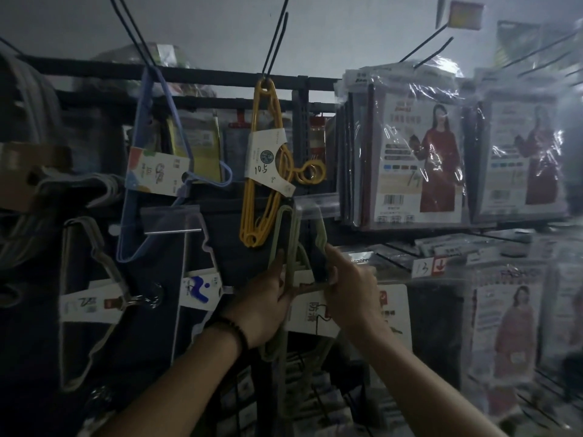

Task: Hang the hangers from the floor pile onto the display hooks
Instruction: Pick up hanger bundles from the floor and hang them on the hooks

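We hold a bundle of grey-green hangers up against the display, below the middle of the view. Its top loop reaches a clear tag holder, though we cannot tell whether it sits on a hook. Our left hand, with a dark bracelet at the wrist, is curled round the stems. Our right hand pinches them from the other side, just above the bundle's white card label. Just above hang yellow hangers on a hook. Further left are blue hangers and beige hangers. Bagged garments fill the right.
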Available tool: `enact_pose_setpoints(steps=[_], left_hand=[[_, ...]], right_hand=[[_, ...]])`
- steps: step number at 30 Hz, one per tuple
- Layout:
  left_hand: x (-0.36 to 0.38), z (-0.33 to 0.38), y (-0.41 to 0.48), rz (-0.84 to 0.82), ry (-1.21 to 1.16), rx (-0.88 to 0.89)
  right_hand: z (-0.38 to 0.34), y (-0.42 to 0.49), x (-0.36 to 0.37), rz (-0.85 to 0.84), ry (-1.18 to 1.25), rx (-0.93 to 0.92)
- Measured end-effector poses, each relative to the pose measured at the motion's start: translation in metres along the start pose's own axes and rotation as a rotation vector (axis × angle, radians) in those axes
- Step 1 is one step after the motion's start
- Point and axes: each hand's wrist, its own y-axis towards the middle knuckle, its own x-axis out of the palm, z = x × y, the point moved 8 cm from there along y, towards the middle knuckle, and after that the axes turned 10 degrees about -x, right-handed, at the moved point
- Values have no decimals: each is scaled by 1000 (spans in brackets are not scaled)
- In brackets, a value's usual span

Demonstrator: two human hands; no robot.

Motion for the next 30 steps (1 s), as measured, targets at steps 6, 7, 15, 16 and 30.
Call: enact_pose_setpoints(steps=[6, 7, 15, 16, 30], left_hand=[[8, 10, -23, 153, 188, 111], [10, 13, -23, 138, 169, 108], [29, 26, -17, 10, 38, 123], [30, 24, -12, 17, 52, 105], [26, -2, 2, 8, 165, 11]], right_hand=[[13, -3, -2, 54, -118, -30], [15, -5, -5, 56, -155, -39], [34, -12, -8, 20, -239, -33], [34, -7, -5, -2, -240, -43], [54, 53, 101, -265, -210, 23]])
